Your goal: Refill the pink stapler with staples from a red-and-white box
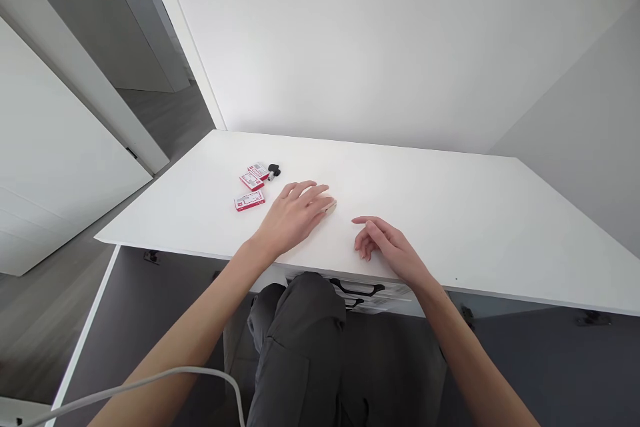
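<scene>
My left hand (295, 213) lies flat on the white table (450, 213), fingers stretched out toward the right, with a small pale object (331, 207) at its fingertips. My right hand (385, 247) rests near the table's front edge, fingers loosely curled and apart, holding nothing. Left of my left hand lie three small red-and-white boxes (249, 201), (251, 181), (259, 170), and a small black object (273, 170) sits beside the farthest one.
White walls meet behind the table and on its right. A doorway opens at the far left onto a grey floor and a cabinet (115, 33). A black handle (357, 290) shows under the table edge. A white cable (150, 383) crosses my lap.
</scene>
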`<state>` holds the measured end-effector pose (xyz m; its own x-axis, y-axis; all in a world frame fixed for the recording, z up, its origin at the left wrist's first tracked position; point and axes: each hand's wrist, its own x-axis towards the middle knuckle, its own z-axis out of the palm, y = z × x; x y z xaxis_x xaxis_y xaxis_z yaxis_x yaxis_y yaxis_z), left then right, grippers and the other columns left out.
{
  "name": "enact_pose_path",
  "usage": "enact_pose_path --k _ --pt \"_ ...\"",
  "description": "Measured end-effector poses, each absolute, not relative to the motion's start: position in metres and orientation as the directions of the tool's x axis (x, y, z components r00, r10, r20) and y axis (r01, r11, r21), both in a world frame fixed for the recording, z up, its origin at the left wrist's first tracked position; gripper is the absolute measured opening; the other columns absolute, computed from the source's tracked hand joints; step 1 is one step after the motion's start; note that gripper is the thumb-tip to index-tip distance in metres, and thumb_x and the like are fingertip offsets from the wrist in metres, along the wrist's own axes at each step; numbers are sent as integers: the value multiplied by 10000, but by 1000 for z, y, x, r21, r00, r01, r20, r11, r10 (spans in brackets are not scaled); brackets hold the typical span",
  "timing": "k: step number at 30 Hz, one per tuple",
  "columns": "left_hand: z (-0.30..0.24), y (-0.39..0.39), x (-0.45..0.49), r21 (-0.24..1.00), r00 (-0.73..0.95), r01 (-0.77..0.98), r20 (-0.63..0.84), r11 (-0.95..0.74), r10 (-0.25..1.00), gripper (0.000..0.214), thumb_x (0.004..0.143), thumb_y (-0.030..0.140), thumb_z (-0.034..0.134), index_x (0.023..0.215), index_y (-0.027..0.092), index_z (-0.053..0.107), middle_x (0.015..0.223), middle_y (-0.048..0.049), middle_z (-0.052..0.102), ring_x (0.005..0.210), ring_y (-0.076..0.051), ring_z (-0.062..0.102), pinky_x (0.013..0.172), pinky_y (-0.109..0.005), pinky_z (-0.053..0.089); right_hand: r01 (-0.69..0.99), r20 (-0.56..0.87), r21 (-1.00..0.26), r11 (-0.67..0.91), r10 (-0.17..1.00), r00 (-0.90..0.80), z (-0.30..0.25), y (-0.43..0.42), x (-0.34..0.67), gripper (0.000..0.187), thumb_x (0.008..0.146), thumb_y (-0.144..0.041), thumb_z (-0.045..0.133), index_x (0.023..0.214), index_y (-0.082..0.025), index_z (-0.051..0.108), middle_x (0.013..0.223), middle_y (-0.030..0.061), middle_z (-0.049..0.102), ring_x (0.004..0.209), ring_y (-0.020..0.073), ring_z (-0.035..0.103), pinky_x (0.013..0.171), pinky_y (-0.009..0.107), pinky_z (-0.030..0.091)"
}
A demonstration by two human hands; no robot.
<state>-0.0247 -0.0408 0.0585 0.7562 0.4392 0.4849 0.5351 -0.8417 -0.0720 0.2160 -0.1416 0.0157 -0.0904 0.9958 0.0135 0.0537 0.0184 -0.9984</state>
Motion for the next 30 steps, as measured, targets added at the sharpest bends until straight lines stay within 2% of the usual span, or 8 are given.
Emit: enact_pose_path --k 3,7,10,13,16,19,24,30 --pt "52 -23 -27 -70 703 629 475 -774 529 340 1057 185 465 1312 248 682 1405 -91 684 1301 -311 607 1078 -514 457 62 13 -998 19 995 -102 15 -141 216 454 1060 -597 494 1244 -213 651 842 37 712 720 182 632 692 344 533" --pt "51 5 -46 -7 601 731 481 -682 638 335 1039 149 437 1215 224 713 1326 -124 702 1277 -333 617 1063 -552 463 72 12 -997 20 994 -110 16 -142 215 435 1062 -585 498 1233 -217 656 852 35 711 727 179 628 703 343 532" --pt "51 13 -57 3 522 773 565 -634 639 321 1015 105 443 1157 215 708 1419 -141 642 1469 -363 465 1170 -624 368 81 11 -997 20 994 -112 17 -142 215 432 1059 -586 501 1226 -219 658 856 38 711 733 184 627 709 349 534" --pt "44 -2 -58 49 482 766 615 -641 624 359 980 55 454 1206 231 670 1512 -126 573 1571 -348 328 1225 -655 307 85 12 -996 22 993 -117 17 -142 215 428 1059 -583 502 1225 -220 657 855 38 709 736 185 629 709 348 535" --pt "32 -33 -53 76 612 655 529 -752 587 362 983 75 469 1250 241 649 1498 -117 592 1542 -324 391 1215 -621 373 90 22 -995 34 992 -124 16 -142 215 415 1062 -571 503 1228 -223 658 860 36 709 738 179 630 710 342 535" --pt "22 -60 -49 147 726 545 409 -825 553 314 1044 195 475 1312 238 632 1481 -110 618 1481 -291 481 1197 -543 440 109 29 -993 43 991 -128 15 -142 215 404 1060 -564 513 1218 -225 664 861 34 710 740 176 630 715 340 536" --pt "13 -73 -48 328 660 591 328 -737 675 340 1078 322 466 1369 232 617 1501 -84 628 1464 -258 516 1206 -499 458 129 39 -990 55 991 -124 15 -141 213 412 1046 -578 527 1191 -221 675 854 34 707 733 178 627 711 344 537" --pt "10 -72 -47 335 615 618 357 -711 703 329 1058 307 480 1322 217 656 1481 -87 650 1443 -262 547 1202 -509 468 124 53 -990 68 991 -120 12 -141 213 423 1037 -590 533 1179 -221 681 860 38 706 735 181 627 706 350 538"
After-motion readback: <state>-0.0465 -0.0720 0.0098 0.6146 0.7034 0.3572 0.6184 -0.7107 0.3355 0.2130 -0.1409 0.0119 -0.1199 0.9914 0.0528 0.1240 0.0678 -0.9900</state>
